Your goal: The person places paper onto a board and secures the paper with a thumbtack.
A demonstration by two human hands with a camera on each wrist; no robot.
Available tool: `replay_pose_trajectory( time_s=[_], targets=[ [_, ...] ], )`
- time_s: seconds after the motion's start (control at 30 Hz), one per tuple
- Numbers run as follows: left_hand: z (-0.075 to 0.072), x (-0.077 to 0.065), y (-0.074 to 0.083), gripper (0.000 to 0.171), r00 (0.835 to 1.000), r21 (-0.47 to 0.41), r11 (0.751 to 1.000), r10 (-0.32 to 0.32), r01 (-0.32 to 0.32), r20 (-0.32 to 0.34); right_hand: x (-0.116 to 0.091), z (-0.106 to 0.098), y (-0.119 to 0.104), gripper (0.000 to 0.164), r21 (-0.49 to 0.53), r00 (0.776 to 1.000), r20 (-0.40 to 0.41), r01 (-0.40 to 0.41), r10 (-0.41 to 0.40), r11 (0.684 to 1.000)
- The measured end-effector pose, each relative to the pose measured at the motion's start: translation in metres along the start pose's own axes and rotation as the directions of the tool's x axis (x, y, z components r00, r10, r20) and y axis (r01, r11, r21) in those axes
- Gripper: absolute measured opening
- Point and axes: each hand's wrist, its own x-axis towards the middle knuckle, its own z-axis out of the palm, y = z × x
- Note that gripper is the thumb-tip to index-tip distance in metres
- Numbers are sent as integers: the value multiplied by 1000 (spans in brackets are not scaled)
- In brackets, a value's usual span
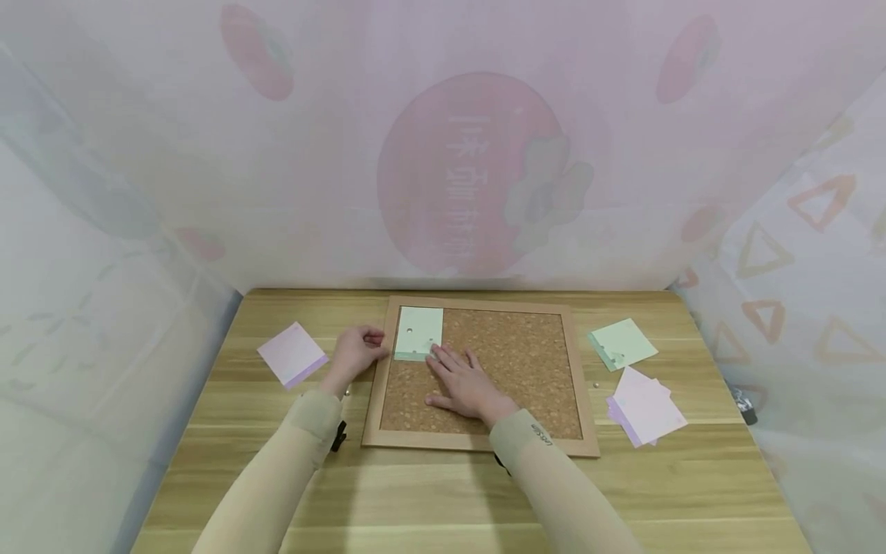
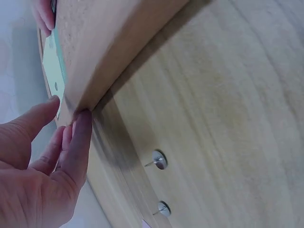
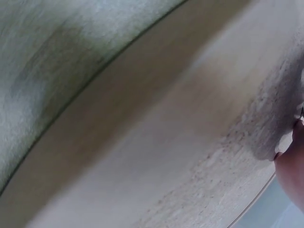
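Note:
A cork board (image 1: 512, 369) in a light wooden frame lies on the table. Over its upper left corner is a pale green note (image 1: 418, 327) with a darker green strip and small round marks. My right hand (image 1: 467, 385) lies spread on the cork, its fingertips at the note's lower right corner. In the right wrist view only part of a finger (image 3: 292, 164) shows, above the cork. My left hand (image 1: 356, 354) is at the outer left side of the frame, a fingertip against the wood and the other fingers loosely bent. No object shows in its palm.
Two metal thumbtacks lie left of the board, the nearer thumbtack (image 2: 160, 159) point up. A pink note (image 1: 292, 354) rests at the left. To the right are a green note (image 1: 623, 344), overlapping pink notes (image 1: 651, 408) and a small tack (image 1: 596, 385). A printed curtain (image 1: 332, 231) hangs behind.

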Motion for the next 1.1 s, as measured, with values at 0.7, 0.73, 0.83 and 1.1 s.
replay_pose_trajectory(
  time_s=[0.7,0.73,0.83,1.1],
  targets=[
    [4,-1,-12,40,997,-8,997,-73,73,30,-3,5,2,82,44,997,-80,16,-12,999],
    [4,-1,-12,40,997,-9,997,-73,74,29,-3,5,2,82,48,996,-87,16,-11,999],
    [4,-2,-12,39,997,-5,998,-68,68,23,-3,7,3,83,59,995,-103,13,-6,998],
    [3,-3,-13,41,997,-30,997,-68,69,29,-6,7,5,81,60,985,-173,19,-9,998]
  ],
)
